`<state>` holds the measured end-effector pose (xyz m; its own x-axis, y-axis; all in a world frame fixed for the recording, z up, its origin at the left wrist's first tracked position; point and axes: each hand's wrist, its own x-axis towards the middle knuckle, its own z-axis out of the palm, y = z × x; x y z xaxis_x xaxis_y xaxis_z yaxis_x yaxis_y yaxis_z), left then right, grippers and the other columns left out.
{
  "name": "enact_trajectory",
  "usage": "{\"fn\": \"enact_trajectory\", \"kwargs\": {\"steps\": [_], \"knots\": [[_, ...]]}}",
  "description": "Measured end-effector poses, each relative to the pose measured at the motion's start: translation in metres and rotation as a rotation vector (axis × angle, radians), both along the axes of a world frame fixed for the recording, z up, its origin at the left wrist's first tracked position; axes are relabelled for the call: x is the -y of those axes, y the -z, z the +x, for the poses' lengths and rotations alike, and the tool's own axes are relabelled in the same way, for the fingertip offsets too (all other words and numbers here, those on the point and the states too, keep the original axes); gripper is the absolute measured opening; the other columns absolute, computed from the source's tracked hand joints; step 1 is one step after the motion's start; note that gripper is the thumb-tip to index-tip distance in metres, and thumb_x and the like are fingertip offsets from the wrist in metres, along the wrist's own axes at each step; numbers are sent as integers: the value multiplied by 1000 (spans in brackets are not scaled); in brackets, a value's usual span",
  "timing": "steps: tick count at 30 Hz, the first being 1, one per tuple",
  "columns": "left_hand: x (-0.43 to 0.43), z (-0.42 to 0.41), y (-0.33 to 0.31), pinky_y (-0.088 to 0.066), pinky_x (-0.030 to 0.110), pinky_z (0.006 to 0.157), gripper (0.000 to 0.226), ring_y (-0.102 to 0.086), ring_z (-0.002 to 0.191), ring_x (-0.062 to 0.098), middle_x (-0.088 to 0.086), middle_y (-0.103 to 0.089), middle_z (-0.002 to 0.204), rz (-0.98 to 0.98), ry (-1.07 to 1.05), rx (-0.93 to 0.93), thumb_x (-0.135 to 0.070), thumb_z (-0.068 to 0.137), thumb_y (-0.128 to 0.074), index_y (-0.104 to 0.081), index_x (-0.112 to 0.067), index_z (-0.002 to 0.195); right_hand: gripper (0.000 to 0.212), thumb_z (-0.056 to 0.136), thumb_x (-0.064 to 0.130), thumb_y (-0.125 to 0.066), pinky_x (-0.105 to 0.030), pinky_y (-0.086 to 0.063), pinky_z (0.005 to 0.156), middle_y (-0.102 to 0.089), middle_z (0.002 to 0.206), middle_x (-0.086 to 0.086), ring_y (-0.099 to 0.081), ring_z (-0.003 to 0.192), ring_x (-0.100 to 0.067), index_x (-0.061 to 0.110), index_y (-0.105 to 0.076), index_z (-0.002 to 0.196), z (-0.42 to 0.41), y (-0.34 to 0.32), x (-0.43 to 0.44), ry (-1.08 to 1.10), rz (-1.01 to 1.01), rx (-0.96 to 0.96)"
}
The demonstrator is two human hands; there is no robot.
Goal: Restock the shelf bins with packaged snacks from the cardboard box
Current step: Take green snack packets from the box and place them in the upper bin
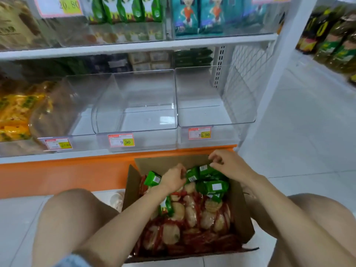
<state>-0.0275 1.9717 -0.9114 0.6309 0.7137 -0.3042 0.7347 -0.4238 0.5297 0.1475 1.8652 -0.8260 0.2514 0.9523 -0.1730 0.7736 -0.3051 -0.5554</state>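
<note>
A cardboard box [241, 212] stands open on the floor between my knees. It is full of red packs of round crackers [190, 218], with several green snack packs [212, 186] on top at its far end. My left hand [173, 179] reaches into the box, its fingers curled against a green pack [192, 174]; another green pack [152, 178] lies just left of it. My right hand [226, 163] is at the far box wall, fingers and thumb pinching the top end of a green pack [206, 169]. Above the box, three clear shelf bins stand empty: left [82, 112], middle [138, 120], right [200, 116].
Price tags [121, 140] hang on the bin fronts. A bin of yellow snack bags [17, 112] sits at the far left. The upper shelf [134, 46] carries green and teal packs. An orange base strip [63, 174] runs behind the box. White tiled aisle floor [300, 132] lies to the right.
</note>
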Motion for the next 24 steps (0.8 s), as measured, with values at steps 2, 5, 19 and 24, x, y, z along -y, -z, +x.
{"fn": "enact_trajectory", "kwargs": {"steps": [2, 5, 19, 24], "knots": [[9, 13, 20, -46, 34, 88, 37, -58, 108, 30, 13, -61, 116, -21, 32, -46, -19, 86, -59, -47, -8, 120, 18, 90, 26, -60, -29, -46, 81, -59, 92, 7, -56, 90, -12, 22, -60, 107, 9, 2, 3, 33, 5, -8], [22, 33, 46, -44, 36, 92, 50, -50, 116, 31, 13, -50, 127, -4, 140, -104, -27, 85, -60, -40, -14, 129, 17, 88, 25, -62, -29, -45, 77, -57, 85, 8, -55, 84, -11, 21, -61, 104, 16, 8, 6, 52, 0, -8], [36, 77, 91, -38, 34, 98, 63, -47, 120, 26, 6, -52, 127, 106, 194, -169, -45, 80, -64, -42, -18, 132, 20, 89, 27, -62, -24, -42, 78, -56, 90, 8, -55, 88, -9, 21, -60, 108, 33, 13, 4, 80, -4, -96], [28, 41, 40, -46, 16, 81, 55, -56, 101, 11, -1, -55, 120, -522, -55, 250, -27, 81, -71, -44, -20, 129, 61, 77, 15, -75, -25, -40, 90, -47, 109, 5, -50, 104, -11, 24, -48, 130, 40, 17, 9, 70, -136, -167]]}}
